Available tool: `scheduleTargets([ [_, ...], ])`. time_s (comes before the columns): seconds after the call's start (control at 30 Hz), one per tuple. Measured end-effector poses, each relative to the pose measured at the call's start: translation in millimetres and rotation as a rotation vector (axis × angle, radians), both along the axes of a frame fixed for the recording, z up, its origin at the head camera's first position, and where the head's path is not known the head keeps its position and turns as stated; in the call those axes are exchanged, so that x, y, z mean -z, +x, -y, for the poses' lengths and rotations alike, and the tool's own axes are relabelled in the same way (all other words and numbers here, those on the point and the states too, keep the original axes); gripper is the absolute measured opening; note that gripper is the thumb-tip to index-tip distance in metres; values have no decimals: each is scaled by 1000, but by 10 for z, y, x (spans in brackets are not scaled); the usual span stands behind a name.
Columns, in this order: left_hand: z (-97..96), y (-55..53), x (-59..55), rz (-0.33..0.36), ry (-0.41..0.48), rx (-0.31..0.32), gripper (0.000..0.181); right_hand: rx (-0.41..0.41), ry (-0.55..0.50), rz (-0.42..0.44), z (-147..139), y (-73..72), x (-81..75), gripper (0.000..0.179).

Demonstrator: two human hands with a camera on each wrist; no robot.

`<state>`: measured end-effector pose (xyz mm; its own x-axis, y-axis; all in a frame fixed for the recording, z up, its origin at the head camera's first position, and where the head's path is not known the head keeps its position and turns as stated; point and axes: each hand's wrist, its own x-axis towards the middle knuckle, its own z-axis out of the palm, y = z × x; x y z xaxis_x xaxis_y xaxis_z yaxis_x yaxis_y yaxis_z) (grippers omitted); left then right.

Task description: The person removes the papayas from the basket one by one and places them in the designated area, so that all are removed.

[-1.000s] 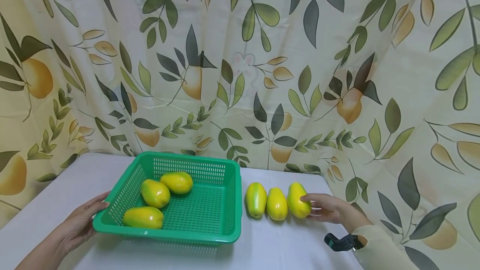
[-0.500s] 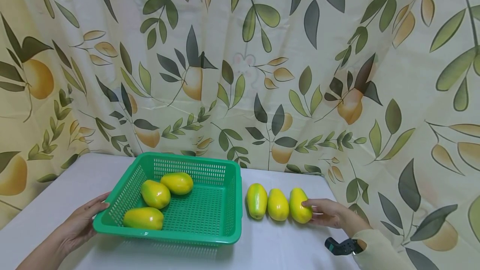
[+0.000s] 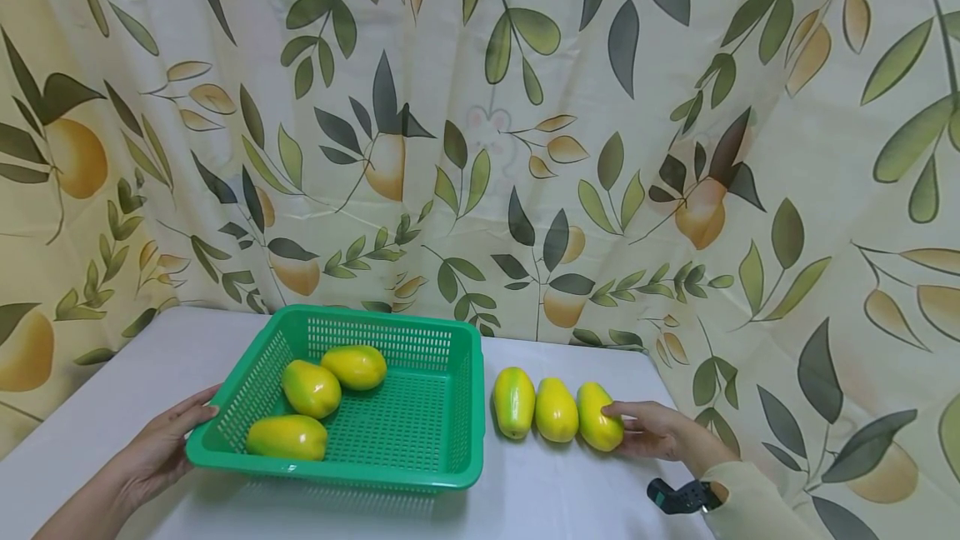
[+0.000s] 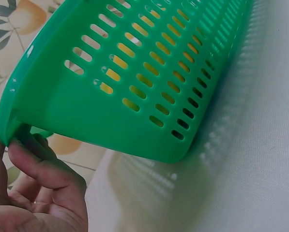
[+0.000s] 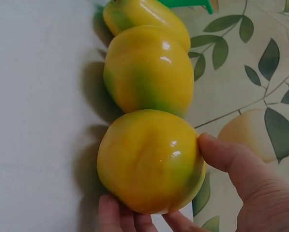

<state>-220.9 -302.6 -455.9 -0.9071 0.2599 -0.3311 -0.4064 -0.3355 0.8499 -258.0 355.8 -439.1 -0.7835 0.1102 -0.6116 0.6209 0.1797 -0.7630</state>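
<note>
A green plastic basket (image 3: 405, 415) with slotted walls stands on the left of the table, and several oblong yellow-green fruits, like mangoes or papayas, are involved. Three lie inside: a front fruit (image 3: 287, 437), a middle fruit (image 3: 311, 388) and a back fruit (image 3: 354, 367). My left hand (image 3: 161, 448) grips the basket's rim at its left corner, fingers curled beneath it in the left wrist view. On the right, my right hand (image 3: 656, 432) holds the rightmost fruit (image 5: 149, 162) between thumb and fingers. Beside it in a row lie a second fruit (image 3: 557, 411) and a third fruit (image 3: 513, 403).
A white cloth (image 3: 517, 490) covers the table. Behind it hangs a curtain (image 3: 450, 148) printed with leaves and fruit. A dark strap device (image 3: 682, 496) sits on my right wrist, below a pale sleeve (image 3: 757, 507).
My right hand has shifted the rightmost fruit slightly toward me, lining its position up lower than the other two. The left hand and the basket have stayed in place.
</note>
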Motion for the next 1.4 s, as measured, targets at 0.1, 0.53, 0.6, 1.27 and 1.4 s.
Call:
scheduleTargets([
  [0.1,-4,2,-4,3,-3,-4,24,0,8,2,-1,2,-7,82],
  [0.53,-11,3,-14,18,-22,-20,23,-5,21,-12,-28,-10,-35,84],
  [0.6,-11,4,-17,17,-25,-24,23,-5,34,-15,-31,-18,-41,84],
  [1.27,-23,11,-14,19,-17,-21,22,-220,180,-254,187,-147,-506,59],
  [1.4,-25,9,-19,12,-8,-14,22,-258,163,-303,353,-224,-651,58],
])
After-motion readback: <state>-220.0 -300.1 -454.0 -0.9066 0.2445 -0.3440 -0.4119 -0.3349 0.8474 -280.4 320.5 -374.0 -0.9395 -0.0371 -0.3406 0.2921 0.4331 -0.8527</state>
